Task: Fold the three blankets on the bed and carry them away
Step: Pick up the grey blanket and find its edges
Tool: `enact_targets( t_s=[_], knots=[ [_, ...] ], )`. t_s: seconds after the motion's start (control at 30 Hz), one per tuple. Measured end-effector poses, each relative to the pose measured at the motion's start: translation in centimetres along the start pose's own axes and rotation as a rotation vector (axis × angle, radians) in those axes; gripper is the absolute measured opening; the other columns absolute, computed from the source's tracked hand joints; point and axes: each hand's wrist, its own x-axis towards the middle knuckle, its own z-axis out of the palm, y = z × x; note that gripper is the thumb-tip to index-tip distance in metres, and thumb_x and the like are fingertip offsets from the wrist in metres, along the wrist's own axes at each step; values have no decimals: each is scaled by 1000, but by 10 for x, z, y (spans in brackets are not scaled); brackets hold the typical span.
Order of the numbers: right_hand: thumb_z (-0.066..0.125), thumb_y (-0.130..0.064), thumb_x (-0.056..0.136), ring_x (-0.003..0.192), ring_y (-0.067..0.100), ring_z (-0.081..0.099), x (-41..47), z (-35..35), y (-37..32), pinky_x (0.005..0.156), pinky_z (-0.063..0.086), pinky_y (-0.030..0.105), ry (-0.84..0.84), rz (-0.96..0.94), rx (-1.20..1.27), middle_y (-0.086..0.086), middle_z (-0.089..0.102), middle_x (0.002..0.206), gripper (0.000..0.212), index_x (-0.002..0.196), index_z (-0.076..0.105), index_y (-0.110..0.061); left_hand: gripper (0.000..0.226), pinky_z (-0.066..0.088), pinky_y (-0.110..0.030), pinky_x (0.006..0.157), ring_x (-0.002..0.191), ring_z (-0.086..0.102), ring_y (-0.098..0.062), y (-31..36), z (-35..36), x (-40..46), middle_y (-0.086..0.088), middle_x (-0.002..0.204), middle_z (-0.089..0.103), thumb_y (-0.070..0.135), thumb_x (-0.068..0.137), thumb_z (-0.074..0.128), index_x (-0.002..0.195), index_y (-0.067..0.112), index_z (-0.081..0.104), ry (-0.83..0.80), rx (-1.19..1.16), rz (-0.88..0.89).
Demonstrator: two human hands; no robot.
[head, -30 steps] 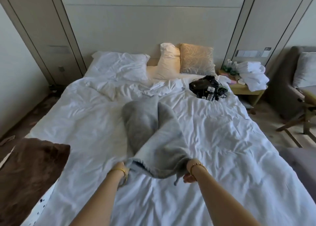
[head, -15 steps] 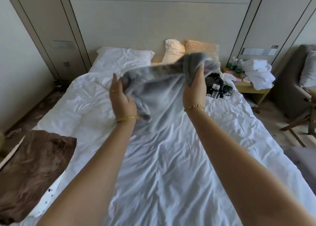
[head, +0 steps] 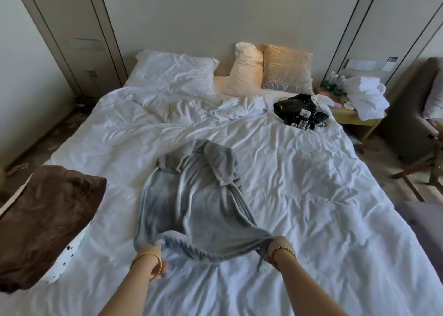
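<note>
A grey fleece blanket point(head: 191, 200) lies stretched and rumpled across the middle of the white bed point(head: 311, 196), its far end bunched in folds. My left hand point(head: 153, 251) grips its near left corner and my right hand point(head: 278, 246) grips its near right corner, both low above the sheet. A brown blanket point(head: 45, 224) lies on the bed's left edge, over a white one with dark dots point(head: 69, 255).
Pillows point(head: 175, 71) line the headboard. A black pile of cables and devices point(head: 299, 112) sits on the bed's far right. A bedside table point(head: 354, 117) carries white towels point(head: 366, 95). An armchair point(head: 412, 114) and a wooden chair frame point(head: 422, 169) stand at the right.
Half a second ago both hands held the grey blanket raised high towards the headboard. They have swung it down and pulled it towards me, so it now lies spread on the bed.
</note>
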Motion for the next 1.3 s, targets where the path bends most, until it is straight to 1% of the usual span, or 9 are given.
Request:
enact_targets(
  t_s=[0.07, 0.23, 0.37, 0.5, 0.63, 0.87, 0.97, 1.03, 1.3],
  knots=[
    [60, -34, 87, 120, 18, 52, 2, 5, -3, 92, 42, 21, 59, -59, 59, 2, 54, 129, 52, 132, 48, -13, 25, 57, -39, 70, 70, 67, -30, -10, -3, 7, -24, 101, 59, 1, 93, 48, 116, -9, 46, 9, -260, -41],
    [36, 7, 93, 46, 20, 51, -2, 18, -5, 38, 43, 19, 113, -29, 967, 12, 57, 64, 34, 115, 59, -4, 37, 54, -56, 75, 95, 61, -46, -21, -10, 3, -29, 129, 48, 14, 99, 38, 133, -1, 39, 40, -577, -74],
    [30, 11, 91, 69, 24, 53, -7, 8, -11, 65, 47, 29, 142, -97, 1044, 17, 56, 98, 48, 133, 48, -3, 34, 55, -37, 45, 63, 55, -34, -10, -20, -6, -30, 117, 54, 11, 99, 39, 132, 0, 40, 48, -572, -36],
    [39, 3, 90, 93, 21, 53, -8, -5, -11, 99, 45, 38, 144, -26, 1130, 8, 52, 107, 45, 134, 47, -3, 48, 49, -37, 88, 118, 50, -38, -10, -33, 2, -24, 141, 39, -10, 90, 45, 137, -10, 33, 103, -347, 104],
    [54, -4, 89, 97, 24, 52, -6, -18, -15, 95, 43, 34, 5, 66, 1478, 14, 52, 122, 26, 115, 57, -4, 33, 43, -40, 94, 115, 53, -39, -14, -44, 1, -28, 125, 54, -2, 91, 48, 122, -11, 53, 343, -84, 97],
    [44, -3, 92, 56, 8, 46, -37, -12, -49, 50, 40, 14, 182, -362, 851, 7, 49, 86, 38, 128, 49, -14, 19, 41, -34, 78, 84, 62, -42, 24, -7, -45, -31, 88, 63, -16, 70, 51, 79, -15, 68, 357, 280, 1045],
    [49, -22, 95, 73, 16, 60, -64, 7, -80, 75, 52, 22, -157, -383, 821, 8, 61, 82, 33, 118, 59, -1, 20, 39, -26, 73, 78, 61, -35, 33, 30, -76, -21, 79, 64, -7, 68, 49, 75, -5, 68, 88, 487, 1334],
    [50, -45, 92, 90, 30, 62, -77, 16, -91, 95, 48, 41, -448, -301, 966, 16, 66, 91, 44, 99, 65, -4, 26, 40, -14, 77, 87, 55, -21, 30, 53, -87, -13, 93, 61, -7, 75, 48, 92, 8, 62, -107, 363, 1217],
    [53, -7, 91, 61, 18, 58, -79, 20, -88, 59, 52, 30, -450, -496, 846, 8, 62, 71, 20, 106, 65, -13, 37, 54, -34, 82, 90, 58, -22, 54, 62, -87, -3, 97, 54, 24, 88, 57, 117, 22, 34, -207, -600, 454]
  ],
)
